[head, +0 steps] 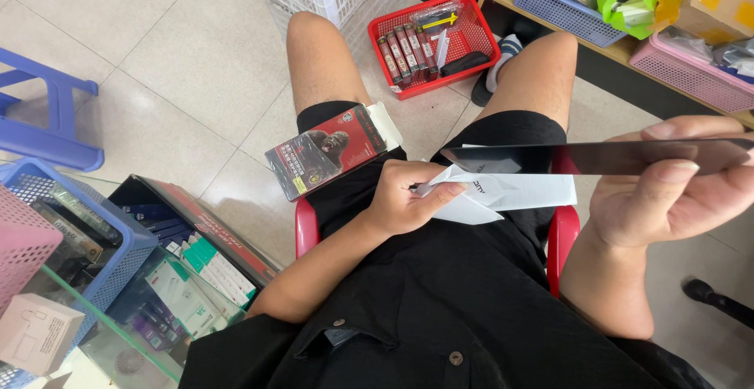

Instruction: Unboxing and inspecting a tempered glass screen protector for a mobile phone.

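Glossy dark glass panel (597, 157), thin, flat and cut off at the frame's right edge, is pinched edgewise by the right hand (667, 188) above the lap, while the left hand (404, 200) grips crumpled white paper wrapping (503, 192).

Left hand (404, 200) rests curled in the lap, right hand (667, 188) raised, fingers pinched in a grip.
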